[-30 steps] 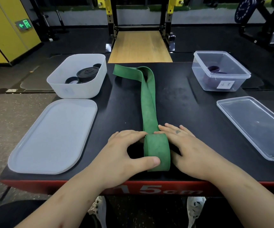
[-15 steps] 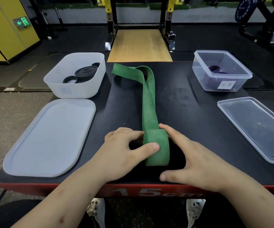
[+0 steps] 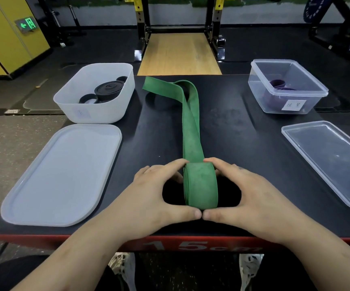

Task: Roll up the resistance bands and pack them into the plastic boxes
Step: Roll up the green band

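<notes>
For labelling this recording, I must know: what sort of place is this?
Probably a gym: a yellow-and-black steel rack, a pale wooden lifting platform and a wide green rubber resistance band are in view.

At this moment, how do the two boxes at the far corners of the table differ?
The left box is milky white with rounded corners; the right box is clear with a squarer rim. The left box holds black rolled bands; the right box holds a purple band. Both stand open, the left lid and right lid lying on the table nearer the person.
</notes>
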A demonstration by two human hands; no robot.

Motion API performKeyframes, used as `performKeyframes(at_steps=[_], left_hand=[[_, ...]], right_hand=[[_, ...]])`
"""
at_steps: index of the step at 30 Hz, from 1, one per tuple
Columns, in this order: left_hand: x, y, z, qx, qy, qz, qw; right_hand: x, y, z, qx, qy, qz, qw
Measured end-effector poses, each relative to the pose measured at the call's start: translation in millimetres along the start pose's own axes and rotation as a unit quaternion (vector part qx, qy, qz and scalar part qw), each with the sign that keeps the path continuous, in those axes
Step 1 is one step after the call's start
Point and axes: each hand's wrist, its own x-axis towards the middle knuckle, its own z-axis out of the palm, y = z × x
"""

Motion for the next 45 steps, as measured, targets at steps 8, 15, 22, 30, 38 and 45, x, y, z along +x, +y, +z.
performKeyframes(at_steps=[8, 15, 22, 30, 38, 45], left_hand=[[-8.8, 8.0, 4.5, -0.064, 0.029, 0.023, 0.997], [-7.4, 4.8, 7.6, -0.039, 0.034, 0.009, 0.999], [-2.3, 2.4, 9.3, -0.04, 0.018, -0.003, 0.999], [-5.1, 4.7, 5.7, -0.006, -0.006, 0.024, 1.0], [-9.2, 4.2, 1.4, -0.014, -0.013, 0.047, 0.999], [3.3, 1.6, 4.9, -0.006, 0.01, 0.045, 0.999]], right_hand=[[-4.8, -4.0, 1.6, 0.058, -0.004, -0.014, 0.998], [2.3, 2.3, 0.7, 0.005, -0.009, -0.019, 1.0], [8.8, 1.0, -3.6, 0.041, -0.001, -0.044, 0.998], [9.6, -0.5, -4.8, 0.054, -0.016, -0.051, 0.997], [9.1, -1.7, -4.2, 0.052, -0.033, -0.047, 0.997], [2.3, 3.8, 1.2, 0.054, 0.023, -0.003, 0.998]])
